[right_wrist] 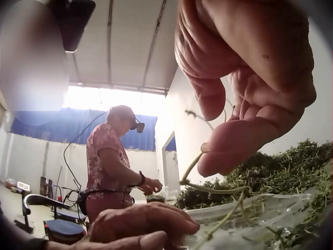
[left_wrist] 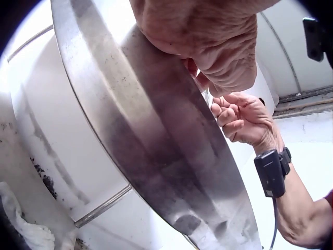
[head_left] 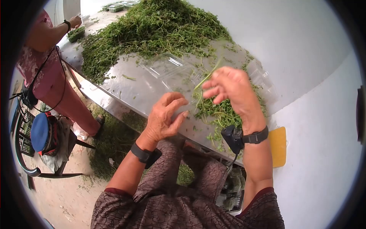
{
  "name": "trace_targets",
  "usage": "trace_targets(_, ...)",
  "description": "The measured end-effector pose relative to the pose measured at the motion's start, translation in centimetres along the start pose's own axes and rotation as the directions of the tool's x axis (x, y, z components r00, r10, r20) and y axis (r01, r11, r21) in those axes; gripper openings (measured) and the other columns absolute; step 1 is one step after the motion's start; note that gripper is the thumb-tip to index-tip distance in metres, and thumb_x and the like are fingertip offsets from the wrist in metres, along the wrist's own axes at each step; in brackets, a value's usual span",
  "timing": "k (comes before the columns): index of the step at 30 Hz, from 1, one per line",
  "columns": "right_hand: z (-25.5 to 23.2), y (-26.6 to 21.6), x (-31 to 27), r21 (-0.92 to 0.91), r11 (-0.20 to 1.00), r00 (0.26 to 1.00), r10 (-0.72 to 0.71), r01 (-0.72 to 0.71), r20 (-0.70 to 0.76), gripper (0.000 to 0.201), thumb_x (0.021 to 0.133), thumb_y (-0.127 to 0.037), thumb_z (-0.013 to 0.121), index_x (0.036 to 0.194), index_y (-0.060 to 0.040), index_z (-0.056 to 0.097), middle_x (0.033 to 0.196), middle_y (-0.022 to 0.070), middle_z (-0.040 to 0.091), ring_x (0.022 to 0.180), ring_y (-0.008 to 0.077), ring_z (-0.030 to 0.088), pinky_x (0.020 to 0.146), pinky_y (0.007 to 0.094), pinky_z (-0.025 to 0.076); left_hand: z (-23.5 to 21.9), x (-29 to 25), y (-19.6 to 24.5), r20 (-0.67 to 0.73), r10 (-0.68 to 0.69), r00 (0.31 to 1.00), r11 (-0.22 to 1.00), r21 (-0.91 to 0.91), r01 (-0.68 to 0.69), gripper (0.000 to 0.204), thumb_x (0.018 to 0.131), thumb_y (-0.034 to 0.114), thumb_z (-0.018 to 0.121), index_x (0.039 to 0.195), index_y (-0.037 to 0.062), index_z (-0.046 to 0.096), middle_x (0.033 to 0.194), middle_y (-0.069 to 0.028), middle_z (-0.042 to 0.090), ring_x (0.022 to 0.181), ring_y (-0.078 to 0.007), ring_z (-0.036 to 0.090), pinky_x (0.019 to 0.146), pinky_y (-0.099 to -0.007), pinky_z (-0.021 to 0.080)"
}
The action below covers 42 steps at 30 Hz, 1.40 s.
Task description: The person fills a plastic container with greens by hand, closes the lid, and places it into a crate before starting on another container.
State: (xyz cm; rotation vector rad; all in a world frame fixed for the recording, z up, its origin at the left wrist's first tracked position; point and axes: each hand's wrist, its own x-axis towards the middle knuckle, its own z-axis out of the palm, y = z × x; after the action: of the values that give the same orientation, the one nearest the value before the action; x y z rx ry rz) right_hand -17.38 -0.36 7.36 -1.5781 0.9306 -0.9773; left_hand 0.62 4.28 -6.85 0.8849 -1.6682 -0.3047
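My right hand is raised over the near right part of the metal table and pinches a thin green stem. In the right wrist view the stem bends down from the fingertips. Beside it, my left hand hovers at the table's front edge, fingers loosely curled and nothing visible in them. A small heap of leafy green stems lies below the right hand. Just beyond the hands sits a clear plastic container. The left wrist view shows mostly the table's underside.
A large mound of greens covers the table's far side. Another person stands at the left, one hand at a filled container. A chair with a blue cap stands nearby. More greens lie under the table.
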Motion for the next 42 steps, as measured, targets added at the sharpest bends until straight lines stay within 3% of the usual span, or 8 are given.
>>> trace_targets(2, 0.5, 1.1, -1.0, -0.370, 0.901, 0.969, 0.246, -0.228, 0.001, 0.022, 0.091, -0.017, 0.052, 0.091, 0.0032, 0.060, 0.081, 0.0125, 0.067, 0.064, 0.0137, 0.066, 0.047, 0.0204, 0.048, -0.3, -0.1, 0.0, 0.022, -0.003, 1.000, 1.000, 0.014, 0.003, 0.029, 0.073, 0.007, 0.065, 0.101, 0.0028, 0.063, 0.104, -0.0162, 0.059, 0.094, -0.0321, 0.060, 0.084, -0.0380, 0.048)
trace_targets(3, 0.5, 1.4, -1.4, -0.365, 0.901, 0.968, 0.251, -0.232, 0.004, 0.022, 0.091, -0.017, 0.052, 0.091, 0.0032, 0.060, 0.081, 0.0125, 0.067, 0.064, 0.0137, 0.066, 0.047, 0.0204, 0.048, -0.2, -0.1, 0.1, 0.010, -0.010, 1.000, 1.000, -0.011, 0.011, 0.029, 0.072, 0.007, 0.065, 0.101, 0.0025, 0.063, 0.105, -0.0164, 0.058, 0.094, -0.0322, 0.060, 0.084, -0.0384, 0.048)
trace_targets(10, 0.1, 2.7, -3.5, -0.379, 0.918, 0.991, 0.078, -0.114, -0.108, 0.020, 0.087, -0.016, 0.060, 0.088, 0.0041, 0.062, 0.075, 0.0083, 0.066, 0.059, 0.0122, 0.061, 0.052, 0.0240, 0.047, 0.2, -0.2, 0.0, -0.054, -0.081, 0.995, 0.994, -0.080, 0.076, 0.029, 0.074, 0.008, 0.065, 0.102, 0.0021, 0.063, 0.106, -0.0151, 0.058, 0.087, -0.0254, 0.060, 0.075, -0.0338, 0.050)
trace_targets(13, 0.2, 3.8, -4.6, -0.482, 0.865, 0.990, 0.112, -0.138, -0.082, 0.023, 0.083, -0.017, 0.066, 0.089, 0.0044, 0.063, 0.073, 0.0104, 0.066, 0.059, 0.0146, 0.061, 0.055, 0.0264, 0.047, 0.2, -0.1, 0.2, -0.083, -0.094, 0.992, 0.992, -0.092, 0.086, 0.029, 0.076, 0.009, 0.065, 0.103, 0.0025, 0.062, 0.105, -0.0139, 0.058, 0.084, -0.0217, 0.059, 0.072, -0.0312, 0.050)
trace_targets(23, 1.0, 6.4, -4.8, -0.832, 0.553, 0.978, -0.189, 0.031, -0.089, 0.025, 0.076, -0.016, 0.069, 0.093, 0.0014, 0.065, 0.078, 0.0185, 0.066, 0.068, 0.0325, 0.065, 0.063, 0.0400, 0.049, 0.0, -0.1, -0.1, -0.056, -0.018, 0.998, 1.000, -0.010, 0.017, 0.020, 0.073, 0.014, 0.066, 0.090, 0.0025, 0.064, 0.092, -0.0130, 0.058, 0.085, -0.0271, 0.058, 0.077, -0.0353, 0.048)
trace_targets(35, 0.9, 3.8, -2.2, -0.908, 0.234, 0.835, -0.519, 0.346, 0.184, 0.013, 0.074, 0.003, 0.058, 0.085, 0.0006, 0.064, 0.079, 0.0151, 0.059, 0.071, 0.0334, 0.060, 0.061, 0.0396, 0.048, 0.1, -0.1, -0.2, -0.079, 0.005, 0.997, 1.000, -0.010, -0.006, 0.019, 0.070, 0.009, 0.068, 0.087, 0.0024, 0.063, 0.092, -0.0134, 0.058, 0.084, -0.0295, 0.059, 0.073, -0.0353, 0.049)
trace_targets(38, 0.7, 5.4, -0.6, -0.903, 0.117, 0.860, -0.375, 0.413, 0.345, 0.017, 0.072, 0.006, 0.056, 0.086, 0.0024, 0.063, 0.085, 0.0169, 0.061, 0.083, 0.0337, 0.061, 0.070, 0.0397, 0.050, 0.1, -0.2, -0.3, -0.056, -0.030, 0.998, 0.999, -0.035, 0.028, 0.019, 0.073, 0.012, 0.066, 0.089, 0.0024, 0.063, 0.092, -0.0133, 0.058, 0.086, -0.0272, 0.058, 0.077, -0.0351, 0.048)
trace_targets(42, 0.7, 5.7, -0.2, -0.823, 0.179, 0.824, -0.310, 0.540, 0.473, 0.028, 0.070, 0.011, 0.053, 0.095, 0.0040, 0.063, 0.108, 0.0211, 0.062, 0.100, 0.0378, 0.059, 0.085, 0.0407, 0.050, 0.0, -0.3, -0.3, -0.045, -0.029, 0.999, 0.998, -0.048, 0.027, 0.020, 0.071, 0.010, 0.066, 0.089, 0.0021, 0.063, 0.093, -0.0140, 0.058, 0.087, -0.0278, 0.058, 0.078, -0.0353, 0.048)
